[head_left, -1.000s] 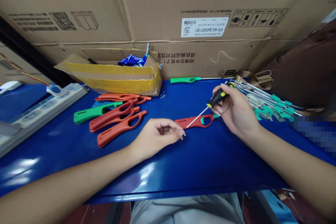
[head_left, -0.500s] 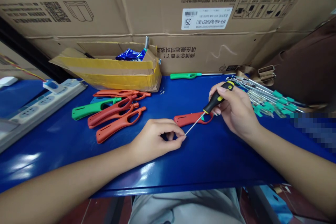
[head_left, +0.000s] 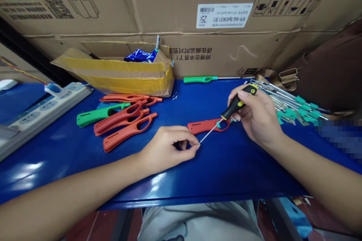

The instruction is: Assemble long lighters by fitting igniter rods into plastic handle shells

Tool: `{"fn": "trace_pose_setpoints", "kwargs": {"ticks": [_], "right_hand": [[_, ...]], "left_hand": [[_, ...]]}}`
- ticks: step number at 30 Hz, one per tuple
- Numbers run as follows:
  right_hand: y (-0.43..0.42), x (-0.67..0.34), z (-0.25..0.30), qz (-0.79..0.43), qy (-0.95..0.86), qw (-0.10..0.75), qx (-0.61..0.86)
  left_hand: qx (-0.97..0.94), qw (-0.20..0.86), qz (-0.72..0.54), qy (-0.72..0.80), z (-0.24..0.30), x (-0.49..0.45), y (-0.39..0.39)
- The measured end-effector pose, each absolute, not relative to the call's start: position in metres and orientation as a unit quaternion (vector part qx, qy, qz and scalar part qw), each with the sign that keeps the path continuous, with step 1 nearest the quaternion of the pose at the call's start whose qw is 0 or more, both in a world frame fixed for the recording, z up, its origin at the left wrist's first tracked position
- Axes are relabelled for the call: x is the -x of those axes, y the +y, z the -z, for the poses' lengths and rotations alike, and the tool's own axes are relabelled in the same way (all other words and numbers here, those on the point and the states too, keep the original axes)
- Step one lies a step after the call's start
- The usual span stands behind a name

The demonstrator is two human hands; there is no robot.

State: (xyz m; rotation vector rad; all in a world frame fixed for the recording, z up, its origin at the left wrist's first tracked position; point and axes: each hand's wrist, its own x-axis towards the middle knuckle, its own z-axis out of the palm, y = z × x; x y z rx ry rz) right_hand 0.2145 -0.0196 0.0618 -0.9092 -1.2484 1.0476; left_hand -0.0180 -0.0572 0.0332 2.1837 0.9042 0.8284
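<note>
My right hand (head_left: 256,116) grips a screwdriver (head_left: 236,104) by its black and yellow handle, with the shaft slanting down to the left. At the shaft's tip, the thumb and forefinger of my left hand (head_left: 171,147) are pinched together. Whatever they hold is too small to make out. Behind the shaft a red lighter handle (head_left: 198,126) lies on the blue table, a green piece showing near its trigger loop. To the left is a pile of lighter handles, with an orange one (head_left: 127,133) in front and a green one (head_left: 96,116) among them.
A taped cardboard box (head_left: 124,79) holds a blue packet (head_left: 141,55). A green lighter (head_left: 199,79) with a metal tube lies at the back. Several metal tubes with green ends (head_left: 296,105) are heaped at right. A power strip (head_left: 46,109) runs along the left.
The screwdriver handle and my right hand have shifted slightly right. My left hand keeps its pinch at the tip. The whole view has moved a little.
</note>
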Motion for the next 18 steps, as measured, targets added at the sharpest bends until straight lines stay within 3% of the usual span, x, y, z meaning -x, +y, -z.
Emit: {"fn": "trace_pose_setpoints", "kwargs": {"ticks": [18], "right_hand": [[-0.0176,-0.2174,-0.0587,-0.453,-0.561,0.583,0.375]], "left_hand": [[-0.825,0.305,-0.341,0.331,-0.0317,0.017,-0.0563]]}}
